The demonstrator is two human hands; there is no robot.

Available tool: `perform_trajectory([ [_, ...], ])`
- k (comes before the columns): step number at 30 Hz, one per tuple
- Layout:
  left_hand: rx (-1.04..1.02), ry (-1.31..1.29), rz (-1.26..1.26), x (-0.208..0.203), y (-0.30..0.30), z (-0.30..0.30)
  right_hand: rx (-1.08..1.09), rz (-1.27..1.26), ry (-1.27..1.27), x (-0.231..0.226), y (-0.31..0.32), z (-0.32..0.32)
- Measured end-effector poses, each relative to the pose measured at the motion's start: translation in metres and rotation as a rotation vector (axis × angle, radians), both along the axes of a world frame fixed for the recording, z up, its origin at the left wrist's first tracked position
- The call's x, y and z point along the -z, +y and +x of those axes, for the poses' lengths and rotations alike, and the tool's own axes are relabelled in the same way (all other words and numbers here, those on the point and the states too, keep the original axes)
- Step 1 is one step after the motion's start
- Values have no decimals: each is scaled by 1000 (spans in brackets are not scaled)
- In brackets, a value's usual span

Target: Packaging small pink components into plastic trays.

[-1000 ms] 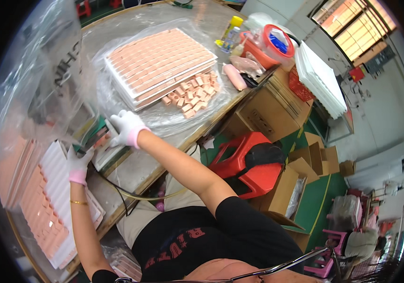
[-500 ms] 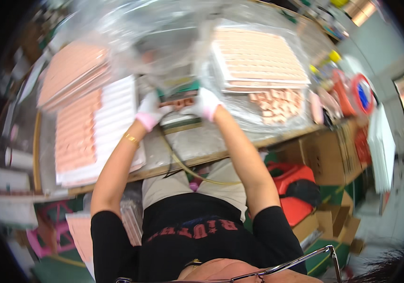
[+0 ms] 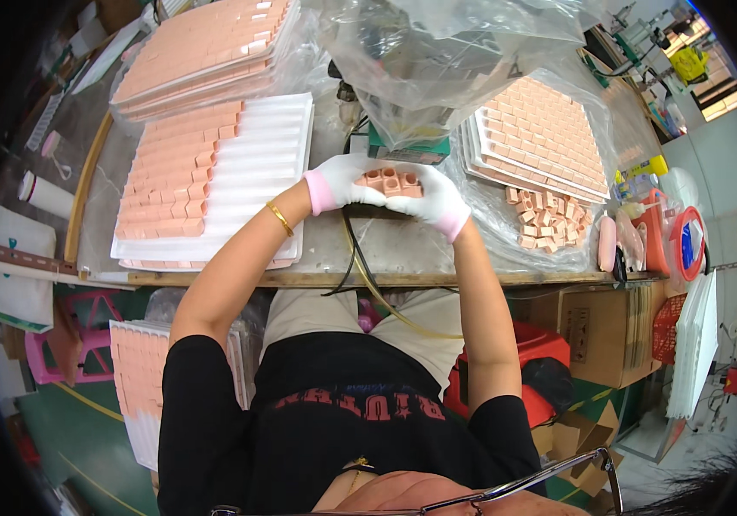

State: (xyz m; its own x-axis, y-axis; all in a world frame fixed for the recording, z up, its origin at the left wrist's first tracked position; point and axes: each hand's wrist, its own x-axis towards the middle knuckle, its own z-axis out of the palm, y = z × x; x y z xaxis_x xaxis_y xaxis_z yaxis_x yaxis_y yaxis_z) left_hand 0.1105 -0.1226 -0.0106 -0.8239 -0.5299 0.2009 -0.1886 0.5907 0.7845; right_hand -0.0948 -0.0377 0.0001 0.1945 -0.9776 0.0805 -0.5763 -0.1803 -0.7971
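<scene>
A short row of small pink blocks (image 3: 392, 182) with round holes is gripped between my two white-gloved hands. My left hand (image 3: 347, 182) closes on the row's left end, and my right hand (image 3: 433, 205) closes on its right end. Just beyond the hands stands a green-edged machine (image 3: 410, 151), partly covered by a clear plastic sheet (image 3: 437, 82). To the left lies a white ridged tray (image 3: 265, 163), its left part filled with rows of pink blocks (image 3: 166, 185).
Stacked trays of pink blocks (image 3: 205, 56) stand at the back left, and another stack (image 3: 540, 138) at the right. Loose pink blocks (image 3: 549, 219) lie on plastic before the right stack. A hose (image 3: 368, 288) hangs over the table's front edge (image 3: 299, 279). A red tape dispenser-like object (image 3: 654, 232) sits far right.
The whole view has shifted and sharpened. My hands have come closer together and away from the green-edged machine, with the pink blocks between them.
</scene>
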Motion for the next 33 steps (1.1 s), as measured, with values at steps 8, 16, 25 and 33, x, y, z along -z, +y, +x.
perform_trajectory([
  [8,-125,-4,620,0,31,10,35,220,-426,-5,24,12],
  [16,-397,219,222,27,86,16,41,213,-587,-10,55,14],
  [25,-1425,-403,86,-16,286,340,-158,283,-745,0,30,40],
  [33,-1738,-1301,338,36,414,464,-133,317,-793,10,32,67],
])
